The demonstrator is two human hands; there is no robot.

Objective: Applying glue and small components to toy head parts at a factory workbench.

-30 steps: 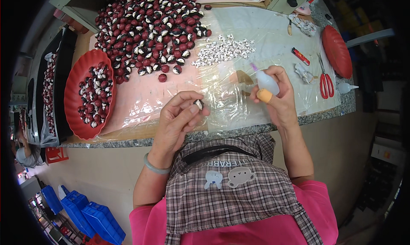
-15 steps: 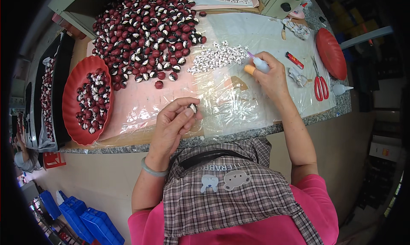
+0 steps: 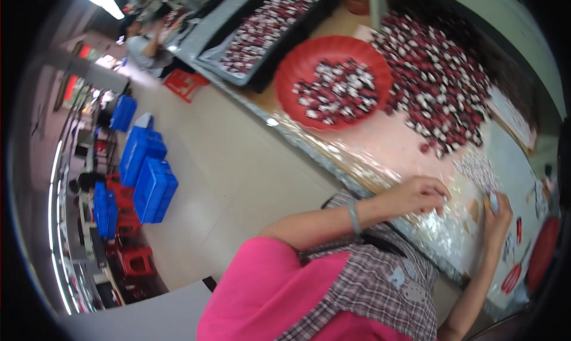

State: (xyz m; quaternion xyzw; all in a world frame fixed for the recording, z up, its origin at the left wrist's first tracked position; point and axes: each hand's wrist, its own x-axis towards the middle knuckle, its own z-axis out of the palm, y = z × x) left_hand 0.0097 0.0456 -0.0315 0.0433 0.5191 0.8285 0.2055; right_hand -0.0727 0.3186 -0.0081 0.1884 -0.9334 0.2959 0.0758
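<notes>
White bottle [image 3: 494, 203] sits inside the right hand [image 3: 501, 215], which is clamped around it.

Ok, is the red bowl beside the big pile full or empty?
Partly full: red and white pieces cover the middle of the red bowl, with its bare red sides showing around them.

Left hand [image 3: 423, 196] curled, fingertips [image 3: 441, 202] pinched; left forearm [image 3: 324, 223] angled rightward. Right hand [image 3: 498, 215] gripping, right forearm [image 3: 480, 284] slanting up.

Bench [image 3: 310, 148] bears 2 red dishes [image 3: 286, 86], maroon-white pile [image 3: 440, 85].
</notes>
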